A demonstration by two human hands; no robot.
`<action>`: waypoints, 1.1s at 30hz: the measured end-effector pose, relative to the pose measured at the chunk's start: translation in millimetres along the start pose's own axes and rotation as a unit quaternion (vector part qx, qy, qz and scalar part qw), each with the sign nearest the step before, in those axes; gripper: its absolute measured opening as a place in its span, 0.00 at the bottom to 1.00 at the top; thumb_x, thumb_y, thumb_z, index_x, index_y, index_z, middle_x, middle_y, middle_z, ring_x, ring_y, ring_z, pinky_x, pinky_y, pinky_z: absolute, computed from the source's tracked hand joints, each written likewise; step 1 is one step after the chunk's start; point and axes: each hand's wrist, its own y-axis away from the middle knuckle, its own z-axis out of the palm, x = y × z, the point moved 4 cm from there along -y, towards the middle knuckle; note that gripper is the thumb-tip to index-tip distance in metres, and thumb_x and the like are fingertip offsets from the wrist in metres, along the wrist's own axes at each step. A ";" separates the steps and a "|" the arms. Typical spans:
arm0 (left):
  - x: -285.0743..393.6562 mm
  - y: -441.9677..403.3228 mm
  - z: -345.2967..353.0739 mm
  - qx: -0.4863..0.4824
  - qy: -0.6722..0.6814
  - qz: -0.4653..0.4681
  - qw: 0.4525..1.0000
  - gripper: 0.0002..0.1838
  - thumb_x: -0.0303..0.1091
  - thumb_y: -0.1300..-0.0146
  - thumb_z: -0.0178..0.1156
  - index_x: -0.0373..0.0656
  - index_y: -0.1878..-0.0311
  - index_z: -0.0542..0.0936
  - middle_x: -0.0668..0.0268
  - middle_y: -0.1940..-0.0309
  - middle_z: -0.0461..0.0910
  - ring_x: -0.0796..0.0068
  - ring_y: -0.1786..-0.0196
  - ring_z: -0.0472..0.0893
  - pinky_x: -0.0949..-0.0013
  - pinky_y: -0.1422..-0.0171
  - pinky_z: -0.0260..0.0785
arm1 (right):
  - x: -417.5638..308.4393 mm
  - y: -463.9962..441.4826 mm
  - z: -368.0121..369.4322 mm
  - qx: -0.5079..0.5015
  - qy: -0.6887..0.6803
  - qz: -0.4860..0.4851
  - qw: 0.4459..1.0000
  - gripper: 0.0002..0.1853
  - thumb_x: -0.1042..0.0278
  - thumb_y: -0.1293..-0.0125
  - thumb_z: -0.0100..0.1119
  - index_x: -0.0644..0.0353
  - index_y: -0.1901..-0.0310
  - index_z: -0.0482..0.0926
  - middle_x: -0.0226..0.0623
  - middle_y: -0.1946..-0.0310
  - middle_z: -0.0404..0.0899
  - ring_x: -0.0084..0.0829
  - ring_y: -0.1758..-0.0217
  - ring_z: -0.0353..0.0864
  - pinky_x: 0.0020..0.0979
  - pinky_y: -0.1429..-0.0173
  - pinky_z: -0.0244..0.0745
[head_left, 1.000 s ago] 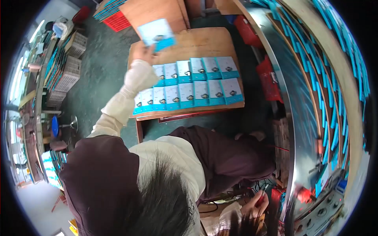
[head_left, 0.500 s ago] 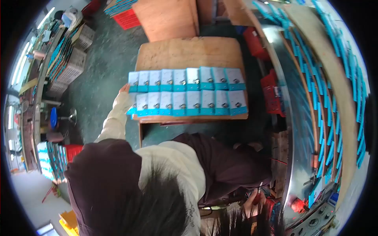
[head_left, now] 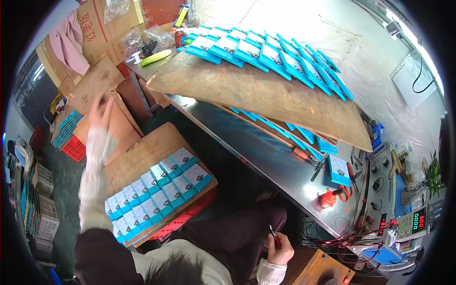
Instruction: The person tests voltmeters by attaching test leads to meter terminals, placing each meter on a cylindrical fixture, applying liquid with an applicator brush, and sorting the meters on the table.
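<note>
My left hand point(head_left: 100, 113) reaches out at the left, slightly blurred, with its fingers apart. It is over or against the upright brown boards point(head_left: 121, 121); contact cannot be made out. My right hand point(head_left: 281, 249), low near my lap, is closed around a slim red-handled tool point(head_left: 277, 240) with a thin pale tip pointing up. Between my arms, two rows of white-and-blue panels point(head_left: 162, 175), each with a small dark part on it, lie on a wooden board point(head_left: 142, 153).
A steel bench point(head_left: 228, 137) runs along the right, bearing stacked wooden boards point(head_left: 266, 97) loaded with similar panels. A single panel point(head_left: 338, 169), a red object point(head_left: 327, 198) and a power supply point(head_left: 412, 223) are at its near end. A red crate point(head_left: 74, 149) stands far left.
The view has swung toward the bench on the right. My left hand has left the panels' left edge and now reaches to the upright boards. My right hand still grips the red-handled tool.
</note>
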 end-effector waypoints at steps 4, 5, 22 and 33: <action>165.1 -92.7 64.5 -0.220 0.244 -0.160 0.931 0.27 0.52 0.34 0.58 0.39 0.43 0.76 0.67 0.69 0.80 0.84 0.74 0.75 0.81 0.70 0.66 | -4.1 6.0 -3.7 0.026 -0.017 -0.012 0.999 0.08 0.71 0.47 0.71 0.62 0.67 0.82 0.37 0.77 0.81 0.30 0.77 0.81 0.27 0.70 0.75; 183.6 -103.4 88.4 -0.254 0.228 -0.201 0.918 0.29 0.55 0.35 0.57 0.39 0.42 0.75 0.66 0.72 0.79 0.82 0.76 0.74 0.81 0.71 0.65 | -3.4 8.3 -5.0 0.028 -0.025 -0.001 0.999 0.08 0.70 0.47 0.71 0.62 0.67 0.82 0.37 0.77 0.81 0.29 0.77 0.81 0.27 0.70 0.74; 246.5 87.5 46.6 -0.077 0.452 -0.117 0.881 0.14 0.27 0.32 0.52 0.35 0.44 0.70 0.67 0.66 0.79 0.81 0.68 0.77 0.76 0.63 0.69 | 23.3 29.9 -10.9 0.069 -0.018 0.083 0.994 0.10 0.74 0.50 0.72 0.64 0.67 0.81 0.39 0.74 0.80 0.30 0.73 0.81 0.28 0.66 0.76; 356.8 288.9 138.0 -0.538 0.573 -0.352 0.508 0.26 0.37 0.31 0.55 0.33 0.35 0.66 0.61 0.59 0.82 0.76 0.62 0.82 0.74 0.59 0.74 | -79.1 -0.7 -15.5 0.074 -0.130 -0.064 0.987 0.13 0.86 0.53 0.67 0.65 0.66 0.75 0.41 0.76 0.75 0.38 0.77 0.76 0.30 0.71 0.71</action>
